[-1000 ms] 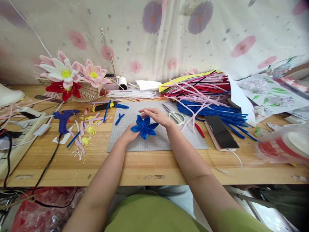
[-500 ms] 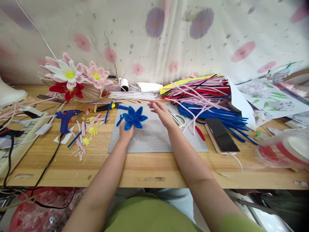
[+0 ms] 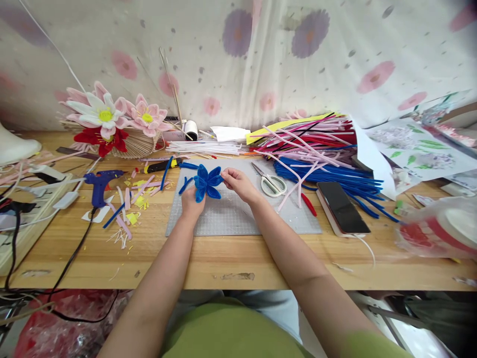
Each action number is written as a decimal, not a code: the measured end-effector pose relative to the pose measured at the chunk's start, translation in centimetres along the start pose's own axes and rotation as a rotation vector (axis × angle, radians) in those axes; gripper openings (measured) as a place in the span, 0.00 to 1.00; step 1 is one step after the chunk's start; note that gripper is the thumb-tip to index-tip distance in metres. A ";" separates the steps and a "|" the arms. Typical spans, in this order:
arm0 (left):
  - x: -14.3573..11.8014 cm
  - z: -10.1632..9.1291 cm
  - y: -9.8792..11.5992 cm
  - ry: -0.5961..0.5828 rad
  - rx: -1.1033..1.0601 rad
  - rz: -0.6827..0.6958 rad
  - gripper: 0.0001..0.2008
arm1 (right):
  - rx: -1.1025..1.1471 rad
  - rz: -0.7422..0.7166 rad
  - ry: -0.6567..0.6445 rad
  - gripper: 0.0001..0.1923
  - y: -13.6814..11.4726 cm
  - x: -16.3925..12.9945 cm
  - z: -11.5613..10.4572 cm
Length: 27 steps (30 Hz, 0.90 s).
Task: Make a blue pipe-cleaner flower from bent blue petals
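Head view: I am mid-shaping on the blue pipe-cleaner flower [image 3: 207,182], held up just above the grey cutting mat [image 3: 238,219] near its back left part. By my reading the petals are already formed and joined, and this is the adjusting stage: setting each petal's spread.

Left hand [image 3: 192,204]: closed around the flower's base from below, fingers mostly hidden behind the petals. Grip looks firm.

Right hand [image 3: 237,183]: fingers curled in, thumb and fingertips pinching the tip of the right-hand petal. Not open; a small, tight pinch.

Next move, as I judge it, calls for a gentle pull or bend at that petal tip while my left hand keeps the base fixed; too much force would kink the wire or skew the neighbouring petals.

Nearby on the surface [image 3: 223,263]: scissors [image 3: 271,182] just right of my right hand, loose blue pipe cleaners [image 3: 335,176] beyond them, a phone [image 3: 342,206], a blue glue gun [image 3: 99,185] well to the left.
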State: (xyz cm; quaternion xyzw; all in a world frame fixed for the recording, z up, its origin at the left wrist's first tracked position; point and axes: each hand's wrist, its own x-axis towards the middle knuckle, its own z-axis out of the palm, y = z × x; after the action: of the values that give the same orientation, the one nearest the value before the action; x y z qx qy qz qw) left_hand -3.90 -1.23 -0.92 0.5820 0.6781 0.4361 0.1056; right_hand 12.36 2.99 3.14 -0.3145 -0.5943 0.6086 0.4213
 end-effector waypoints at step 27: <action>-0.2 -0.1 0.6 0.014 0.232 -0.155 0.08 | 0.022 0.293 -0.199 0.19 0.1 -0.7 1.4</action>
State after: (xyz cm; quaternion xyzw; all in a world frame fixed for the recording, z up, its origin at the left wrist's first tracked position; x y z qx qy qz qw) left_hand -3.45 -1.43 -0.47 0.5332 0.7676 0.3494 0.0662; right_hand 11.42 1.75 3.12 -0.3313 -0.5740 0.6982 0.2706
